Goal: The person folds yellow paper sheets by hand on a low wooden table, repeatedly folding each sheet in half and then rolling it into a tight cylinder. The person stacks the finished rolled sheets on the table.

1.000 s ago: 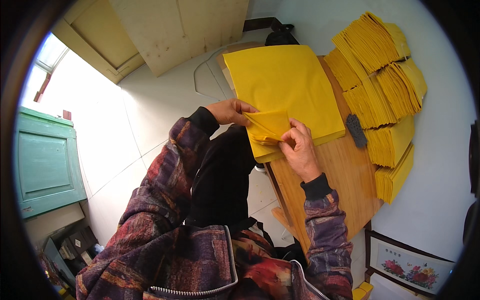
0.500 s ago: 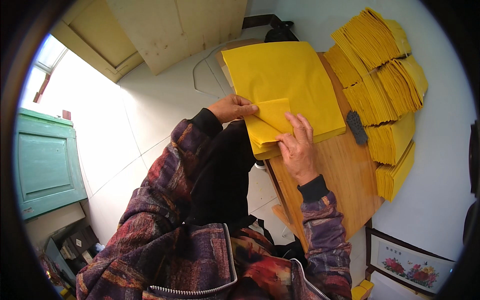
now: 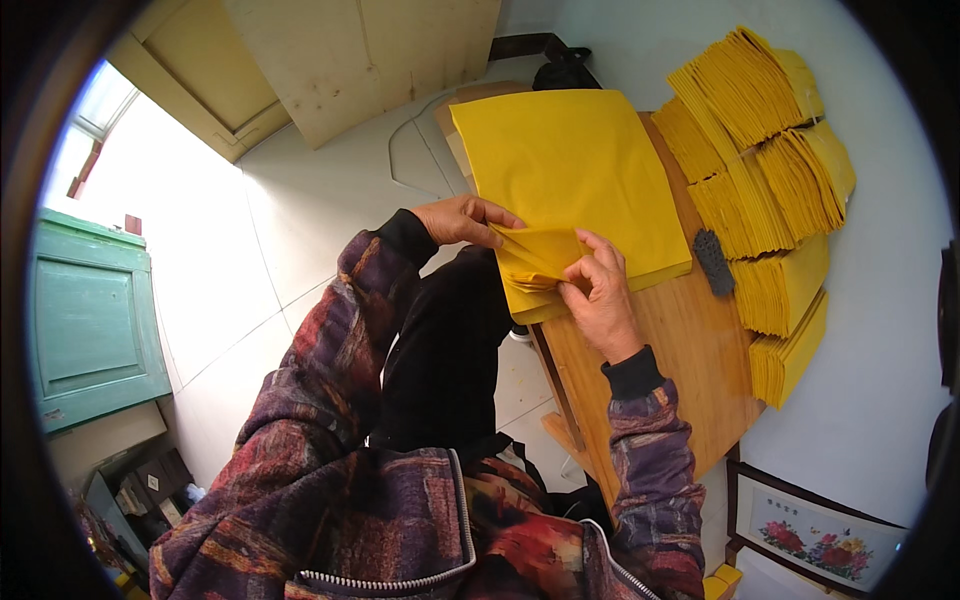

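Observation:
A broad stack of yellow paper sheets lies on the wooden table, its near left edge toward my lap. My left hand pinches the left end of a turned-over flap of the top yellow sheet, thumb and forefinger closed on it. Across the flap, my right hand grips the right part of the fold between thumb and fingers, close to the stack's near edge. Between the hands the paper bulges, with several small pleats bunched below it. How many layers I hold cannot be made out.
Tied bundles of folded yellow paper are piled along the wall at the right. A dark grey textured pad lies beside the stack on the wooden table. A framed flower picture leans at lower right; a green cabinet stands left.
The flat, pointed flap has been drawn down into a bulging fold with bunched pleats. My left hand has turned and shifted slightly toward the right and nearer; my right hand stays close to its place.

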The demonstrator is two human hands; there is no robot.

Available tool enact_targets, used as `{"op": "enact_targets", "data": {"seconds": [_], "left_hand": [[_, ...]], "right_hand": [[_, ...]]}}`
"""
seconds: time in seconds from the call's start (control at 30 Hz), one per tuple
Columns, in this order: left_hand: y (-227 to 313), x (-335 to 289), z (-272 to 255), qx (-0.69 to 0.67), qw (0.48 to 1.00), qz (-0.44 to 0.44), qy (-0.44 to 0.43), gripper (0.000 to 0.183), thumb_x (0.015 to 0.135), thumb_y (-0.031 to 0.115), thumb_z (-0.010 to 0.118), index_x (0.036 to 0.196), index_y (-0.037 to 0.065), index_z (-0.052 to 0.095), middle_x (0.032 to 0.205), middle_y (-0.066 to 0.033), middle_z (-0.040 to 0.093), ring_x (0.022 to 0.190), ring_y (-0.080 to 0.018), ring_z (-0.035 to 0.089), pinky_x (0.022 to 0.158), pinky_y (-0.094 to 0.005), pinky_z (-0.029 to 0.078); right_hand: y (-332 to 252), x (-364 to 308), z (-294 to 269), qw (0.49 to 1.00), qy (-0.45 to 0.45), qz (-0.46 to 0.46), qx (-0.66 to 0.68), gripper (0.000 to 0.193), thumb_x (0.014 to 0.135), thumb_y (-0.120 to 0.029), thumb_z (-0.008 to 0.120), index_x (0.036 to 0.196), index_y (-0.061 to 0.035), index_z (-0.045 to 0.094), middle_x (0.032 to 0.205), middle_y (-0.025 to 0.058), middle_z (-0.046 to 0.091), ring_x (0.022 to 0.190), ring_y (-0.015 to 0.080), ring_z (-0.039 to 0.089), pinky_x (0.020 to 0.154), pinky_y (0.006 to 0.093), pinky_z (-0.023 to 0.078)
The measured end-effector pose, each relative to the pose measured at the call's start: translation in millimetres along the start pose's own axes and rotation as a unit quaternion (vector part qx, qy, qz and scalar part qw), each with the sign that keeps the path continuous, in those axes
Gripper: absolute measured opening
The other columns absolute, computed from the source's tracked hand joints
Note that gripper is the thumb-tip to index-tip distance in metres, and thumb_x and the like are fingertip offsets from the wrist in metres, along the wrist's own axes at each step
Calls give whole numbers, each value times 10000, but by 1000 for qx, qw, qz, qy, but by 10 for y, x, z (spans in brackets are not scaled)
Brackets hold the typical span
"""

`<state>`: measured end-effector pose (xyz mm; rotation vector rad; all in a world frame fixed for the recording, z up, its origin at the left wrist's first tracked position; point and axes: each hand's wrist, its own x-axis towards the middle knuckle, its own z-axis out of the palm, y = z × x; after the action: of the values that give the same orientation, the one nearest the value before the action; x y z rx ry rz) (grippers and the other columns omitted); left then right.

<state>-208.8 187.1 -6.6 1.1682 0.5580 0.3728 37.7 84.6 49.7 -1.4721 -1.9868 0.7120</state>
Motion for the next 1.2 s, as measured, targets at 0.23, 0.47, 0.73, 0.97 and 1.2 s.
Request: {"op": "enact_targets", "data": {"seconds": [0.23,0.47,0.73,0.97,1.2], "left_hand": [[16,-32,40,-13,1000,10,-21,455,828,-57,587,1277,-3,542,1230,-72,600,1106,-158,567,1012,-275,406],[-12,44,154,-13,995,1,103,285,880,235,673,1057,12,686,969,-40,689,918,-133,605,898,-270,456],[-3,40,204,-10,990,-2,139,341,883,329,662,1012,16,699,918,-36,686,861,-130,604,841,-280,465],[-41,42,173,-26,993,22,111,341,897,308,647,1025,-6,690,946,-48,693,865,-133,622,845,-267,475],[-54,40,113,12,996,13,84,371,914,283,623,1123,-23,642,1029,-64,684,944,-149,628,908,-273,472]], "right_hand": [[9,10,-9,1000,-4,-7,-2,97,742,23,629,801,-19,565,1300,168,486,1236,348,400,1020,414,353],[-87,-68,-4,989,88,-65,-103,332,695,14,712,981,-68,563,1344,149,419,1230,363,400,1016,424,371],[-67,-120,13,960,80,-165,-213,233,716,13,711,914,-71,620,1365,140,428,1285,347,367,1044,410,364],[-73,-78,27,983,51,-113,-138,112,735,46,655,802,-41,628,1355,133,461,1282,366,368,1050,426,343],[-10,-15,26,997,25,-49,-48,128,735,35,662,774,-39,565,1355,152,451,1268,358,377,1019,403,360]]}}
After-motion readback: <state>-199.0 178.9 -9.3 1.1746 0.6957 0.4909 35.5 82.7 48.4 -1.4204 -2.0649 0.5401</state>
